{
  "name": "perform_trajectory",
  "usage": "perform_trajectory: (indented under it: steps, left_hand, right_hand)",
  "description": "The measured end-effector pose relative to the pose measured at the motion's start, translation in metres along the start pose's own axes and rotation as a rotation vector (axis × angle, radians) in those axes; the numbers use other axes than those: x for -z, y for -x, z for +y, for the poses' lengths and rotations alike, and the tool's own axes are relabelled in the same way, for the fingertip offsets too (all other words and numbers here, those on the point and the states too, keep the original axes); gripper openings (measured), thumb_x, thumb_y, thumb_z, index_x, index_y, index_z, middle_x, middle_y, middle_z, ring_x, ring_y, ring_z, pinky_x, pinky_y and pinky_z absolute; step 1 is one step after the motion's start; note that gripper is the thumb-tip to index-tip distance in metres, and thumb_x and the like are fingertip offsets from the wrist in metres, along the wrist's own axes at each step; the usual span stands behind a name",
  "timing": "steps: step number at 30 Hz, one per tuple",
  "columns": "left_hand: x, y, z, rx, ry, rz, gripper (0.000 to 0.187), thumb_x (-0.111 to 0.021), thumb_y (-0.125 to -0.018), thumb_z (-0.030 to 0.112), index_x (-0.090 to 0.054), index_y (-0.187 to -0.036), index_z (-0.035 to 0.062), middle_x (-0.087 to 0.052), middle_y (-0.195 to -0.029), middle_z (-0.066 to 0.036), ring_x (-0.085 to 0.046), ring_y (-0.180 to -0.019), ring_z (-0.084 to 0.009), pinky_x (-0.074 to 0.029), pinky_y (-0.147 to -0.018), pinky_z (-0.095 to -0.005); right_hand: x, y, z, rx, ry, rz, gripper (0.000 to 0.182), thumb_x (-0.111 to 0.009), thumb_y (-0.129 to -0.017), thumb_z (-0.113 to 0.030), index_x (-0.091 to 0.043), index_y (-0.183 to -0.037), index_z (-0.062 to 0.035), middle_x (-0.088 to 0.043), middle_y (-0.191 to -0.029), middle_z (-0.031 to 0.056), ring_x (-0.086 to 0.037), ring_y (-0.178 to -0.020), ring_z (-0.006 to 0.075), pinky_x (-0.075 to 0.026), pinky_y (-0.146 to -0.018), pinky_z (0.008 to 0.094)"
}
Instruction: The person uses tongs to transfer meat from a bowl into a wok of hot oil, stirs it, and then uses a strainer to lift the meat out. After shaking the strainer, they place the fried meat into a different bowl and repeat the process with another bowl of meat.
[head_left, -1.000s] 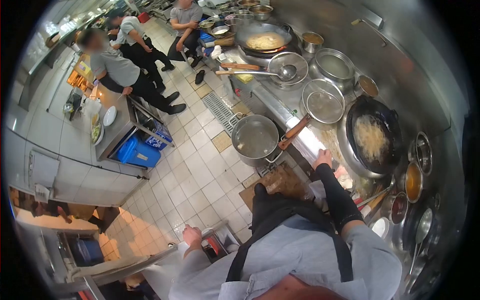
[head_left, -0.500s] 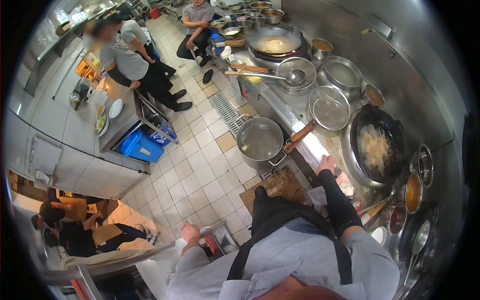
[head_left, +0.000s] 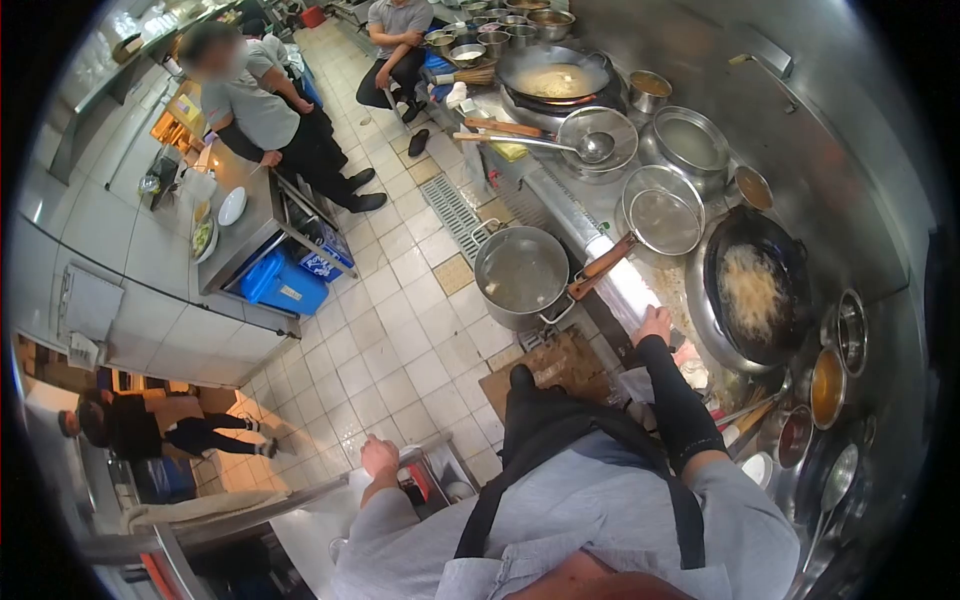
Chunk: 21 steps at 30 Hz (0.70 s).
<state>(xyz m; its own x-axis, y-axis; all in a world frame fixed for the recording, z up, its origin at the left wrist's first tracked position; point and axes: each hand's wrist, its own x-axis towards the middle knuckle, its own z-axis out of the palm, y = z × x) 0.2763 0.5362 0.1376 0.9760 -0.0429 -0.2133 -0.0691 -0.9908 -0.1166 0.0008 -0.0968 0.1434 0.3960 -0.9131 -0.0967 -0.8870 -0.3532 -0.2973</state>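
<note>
My right hand (head_left: 655, 326) rests on the metal front edge of the stove (head_left: 628, 290), its fingers partly spread and nothing visible in it. Close by, a black wok (head_left: 725, 300) holds pale, foaming food (head_left: 752, 295) in bubbling oil. Just beyond the hand lies a round mesh strainer (head_left: 663, 215), its wooden handle (head_left: 605, 262) reaching over the stove's edge. On the other side, my left hand (head_left: 380, 457) leans at the edge of a metal counter (head_left: 310, 535). Its fingers look loose and hold nothing that I can see.
A large metal pot (head_left: 522, 268) of liquid stands beside the stove. Further along are a ladle (head_left: 594, 149), a second wok (head_left: 553, 80) over flame and several sauce pots. Co-workers (head_left: 250, 105) stand at a side table (head_left: 245, 225); another person (head_left: 395, 45) sits.
Both my hands stay in place. The view has shifted slightly. A co-worker at the side table has moved, and people at the lower left have changed position. The food keeps foaming.
</note>
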Motion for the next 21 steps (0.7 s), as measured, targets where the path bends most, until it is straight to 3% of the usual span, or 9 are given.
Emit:
perform_trajectory:
  steps: [7, 11, 12, 16, 17, 18, 19, 20, 21]
  left_hand:
    - [-0.006, -0.003, -0.002, 0.004, -0.013, 0.002, 0.028, -0.058, -0.090, 0.024, -0.062, -0.104, 0.0006, -0.071, -0.102, -0.020, -0.068, -0.101, -0.0369, -0.056, -0.087, -0.0462]
    - [-0.001, -0.015, 0.004, 0.030, 0.054, -0.019, 0.038, -0.058, -0.088, 0.025, -0.061, -0.115, -0.0014, -0.071, -0.107, -0.023, -0.068, -0.105, -0.0397, -0.055, -0.090, -0.0501]
    - [0.000, -0.022, 0.006, 0.048, 0.067, -0.018, 0.038, -0.058, -0.088, 0.025, -0.061, -0.116, -0.0009, -0.071, -0.108, -0.023, -0.068, -0.105, -0.0396, -0.055, -0.091, -0.0498]
    - [-0.038, -0.014, -0.018, 0.061, 0.120, 0.001, 0.030, -0.057, -0.090, 0.024, -0.066, -0.113, 0.0067, -0.072, -0.109, -0.019, -0.071, -0.100, -0.0359, -0.057, -0.086, -0.0486]
    - [-0.084, -0.034, -0.041, -0.120, -0.018, -0.027, 0.028, -0.059, -0.089, 0.023, -0.067, -0.110, 0.0068, -0.072, -0.108, -0.019, -0.071, -0.100, -0.0343, -0.058, -0.086, -0.0480]
    - [-0.082, -0.030, -0.036, -0.038, 0.041, 0.010, 0.024, -0.060, -0.087, 0.022, -0.070, -0.104, 0.0067, -0.073, -0.106, -0.018, -0.072, -0.099, -0.0341, -0.059, -0.084, -0.0469]
    - [-0.031, -0.012, -0.013, 0.074, 0.074, 0.032, 0.023, -0.060, -0.087, 0.021, -0.070, -0.101, 0.0068, -0.074, -0.103, -0.017, -0.072, -0.098, -0.0340, -0.059, -0.083, -0.0458]
    - [-0.057, -0.021, -0.023, 0.097, 0.119, 0.046, 0.022, -0.058, -0.087, 0.020, -0.070, -0.101, 0.0072, -0.073, -0.105, -0.017, -0.072, -0.099, -0.0336, -0.059, -0.085, -0.0461]
    - [-0.035, -0.015, -0.014, 0.158, 0.147, -0.006, 0.023, -0.057, -0.088, 0.020, -0.069, -0.103, 0.0071, -0.073, -0.108, -0.017, -0.070, -0.102, -0.0325, -0.058, -0.087, -0.0458]
  right_hand:
    - [0.002, 0.001, 0.000, 0.019, 0.009, 0.028, 0.052, -0.067, -0.076, -0.005, -0.056, -0.126, -0.0028, -0.049, -0.132, 0.0217, -0.049, -0.124, 0.0416, -0.044, -0.105, 0.0450]
    - [-0.046, -0.022, 0.031, 0.024, -0.036, 0.086, 0.054, -0.064, -0.076, -0.003, -0.057, -0.129, -0.0042, -0.051, -0.129, 0.0234, -0.050, -0.125, 0.0432, -0.044, -0.104, 0.0482]
    - [-0.030, -0.019, 0.022, 0.024, 0.027, 0.000, 0.055, -0.064, -0.075, -0.003, -0.056, -0.129, -0.0045, -0.052, -0.127, 0.0238, -0.050, -0.124, 0.0435, -0.043, -0.105, 0.0477]
    - [-0.014, -0.009, 0.013, 0.085, 0.057, 0.025, 0.053, -0.067, -0.073, -0.009, -0.056, -0.124, -0.0034, -0.052, -0.123, 0.0230, -0.051, -0.120, 0.0427, -0.042, -0.105, 0.0453]
    - [-0.017, -0.012, 0.014, 0.094, 0.117, 0.026, 0.056, -0.068, -0.073, -0.010, -0.055, -0.127, -0.0039, -0.052, -0.124, 0.0229, -0.051, -0.120, 0.0432, -0.043, -0.104, 0.0467]
    - [-0.024, -0.016, 0.023, 0.151, 0.191, 0.052, 0.060, -0.070, -0.073, -0.011, -0.054, -0.130, -0.0053, -0.052, -0.125, 0.0226, -0.051, -0.120, 0.0436, -0.044, -0.103, 0.0489]
    - [-0.021, -0.016, 0.020, 0.117, 0.199, 0.023, 0.063, -0.073, -0.073, -0.013, -0.054, -0.133, -0.0078, -0.053, -0.126, 0.0224, -0.051, -0.121, 0.0440, -0.045, -0.102, 0.0508]
    - [-0.019, -0.016, 0.019, 0.112, 0.216, -0.010, 0.066, -0.074, -0.073, -0.014, -0.053, -0.135, -0.0102, -0.052, -0.129, 0.0225, -0.052, -0.121, 0.0435, -0.046, -0.103, 0.0503]
    - [-0.021, -0.018, 0.019, 0.138, 0.264, -0.023, 0.068, -0.076, -0.074, -0.014, -0.052, -0.137, -0.0109, -0.052, -0.130, 0.0224, -0.053, -0.121, 0.0430, -0.046, -0.104, 0.0495]
